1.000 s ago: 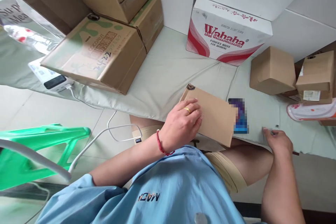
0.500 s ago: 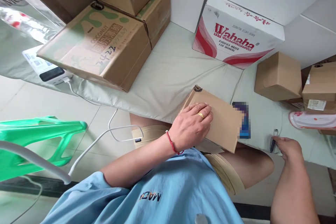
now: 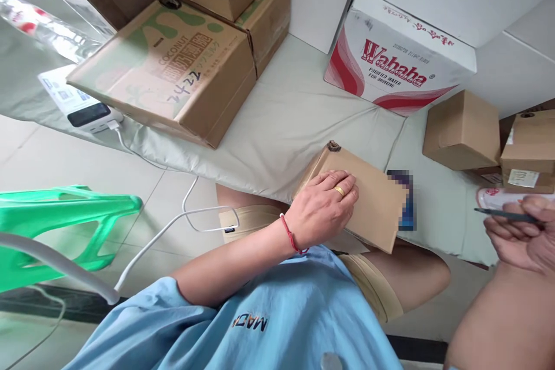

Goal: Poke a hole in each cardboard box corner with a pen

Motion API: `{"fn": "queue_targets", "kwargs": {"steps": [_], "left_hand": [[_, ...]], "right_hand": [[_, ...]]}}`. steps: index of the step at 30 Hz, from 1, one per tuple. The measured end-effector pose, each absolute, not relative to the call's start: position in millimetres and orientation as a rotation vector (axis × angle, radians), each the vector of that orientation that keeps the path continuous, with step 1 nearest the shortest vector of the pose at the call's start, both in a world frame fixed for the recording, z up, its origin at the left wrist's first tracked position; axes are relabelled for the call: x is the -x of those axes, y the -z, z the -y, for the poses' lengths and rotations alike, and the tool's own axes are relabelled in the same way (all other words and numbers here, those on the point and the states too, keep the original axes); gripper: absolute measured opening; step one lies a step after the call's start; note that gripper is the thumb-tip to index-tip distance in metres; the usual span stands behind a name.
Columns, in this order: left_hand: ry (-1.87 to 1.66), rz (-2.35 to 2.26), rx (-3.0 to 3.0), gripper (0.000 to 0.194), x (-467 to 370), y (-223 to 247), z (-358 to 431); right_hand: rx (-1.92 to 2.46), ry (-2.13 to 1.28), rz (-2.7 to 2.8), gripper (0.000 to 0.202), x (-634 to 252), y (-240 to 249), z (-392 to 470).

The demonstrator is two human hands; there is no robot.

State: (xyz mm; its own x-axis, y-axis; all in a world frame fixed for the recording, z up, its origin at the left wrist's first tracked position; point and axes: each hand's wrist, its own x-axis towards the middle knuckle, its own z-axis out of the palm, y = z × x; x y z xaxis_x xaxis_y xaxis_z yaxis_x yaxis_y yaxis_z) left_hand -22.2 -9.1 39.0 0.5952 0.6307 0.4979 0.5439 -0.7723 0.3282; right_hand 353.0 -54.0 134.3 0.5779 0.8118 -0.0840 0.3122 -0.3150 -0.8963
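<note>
A small brown cardboard box [image 3: 376, 202] rests tilted at the front edge of the cloth-covered surface, over my lap. My left hand [image 3: 323, 205], with a ring and a red bracelet, lies flat across its upper face, fingers bent slightly and not wrapped round it. At the right edge my right hand [image 3: 522, 240] is raised, closed on a dark slim pen [image 3: 505, 215] whose tip points left. Just right of the small box lies a blue item [image 3: 407, 199], pixelated and unreadable.
A coconut carton [image 3: 173, 63] and a white power bank [image 3: 91, 115] with a cable stand at the left. Behind is a Wahaha carton [image 3: 394, 63]; small brown boxes [image 3: 462, 130] sit at the right. A green stool [image 3: 99, 208] stands lower left on the floor.
My right hand has lifted the pen off the surface's front edge and moved right, turning the pen nearly level. My left hand stays on the box; the view has shifted slightly.
</note>
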Motion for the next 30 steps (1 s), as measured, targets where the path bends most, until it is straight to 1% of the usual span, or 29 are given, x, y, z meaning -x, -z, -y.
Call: {"fn": "queue_targets", "kwargs": {"steps": [1,2,4,6,7,8,10,13,15,17,19,21,23,24,27,28,30], "left_hand": [[-0.91,-0.995,-2.673,0.028,22,-39,9],[-0.904,-0.996,-2.668,0.028,22,-39,9],[-0.893,-0.989,-2.66,0.028,22,-39,10],[-0.87,-0.996,-2.651,0.03,22,-39,10],[-0.856,-1.009,-2.648,0.031,22,-39,10],[-0.843,-1.022,-2.647,0.032,23,-39,10],[-0.826,-1.038,-2.65,0.033,25,-41,9],[-0.811,-1.0,-2.644,0.033,32,-45,5],[-0.81,-0.99,-2.606,0.031,40,-47,-2],[-0.839,-1.032,-2.542,0.031,49,-47,-10],[-0.925,-1.056,-2.451,0.029,55,-43,-18],[-1.094,-1.009,-2.314,0.027,57,-36,-23],[-1.288,-0.97,-2.142,0.024,56,-28,-25],[-1.369,-0.974,-2.064,0.023,55,-24,-25],[-1.509,-1.001,-1.953,0.019,51,-17,-23],[-1.533,-0.998,-1.946,0.018,50,-16,-23],[-1.558,-0.991,-1.937,0.018,50,-15,-23]], "right_hand": [[1.73,-0.803,0.861,0.056,-332,-144,44],[1.608,-0.868,0.845,0.048,-309,-151,32],[1.457,-0.969,0.901,0.026,-260,-157,9],[1.302,-1.198,0.996,0.038,-212,-150,-16],[1.236,-1.281,1.036,0.041,-190,-142,-29],[1.193,-1.333,1.078,0.04,-170,-132,-41],[1.142,-1.309,1.126,0.039,-141,-108,-63],[1.17,-1.2,1.064,0.044,-121,-76,-85],[1.187,-1.156,1.028,0.039,-121,-64,-88],[1.178,-1.14,1.06,0.028,-125,-60,-85],[1.174,-1.114,1.158,0.022,-128,-59,-78],[1.193,-1.064,1.252,0.021,-129,-59,-73],[1.253,-0.99,1.313,0.014,-129,-60,-70],[1.293,-0.945,1.334,0.014,-128,-60,-69],[1.393,-0.851,1.427,0.024,-128,-61,-69],[1.407,-0.847,1.455,0.023,-128,-62,-69],[1.403,-0.87,1.496,0.014,-130,-62,-69]]}}
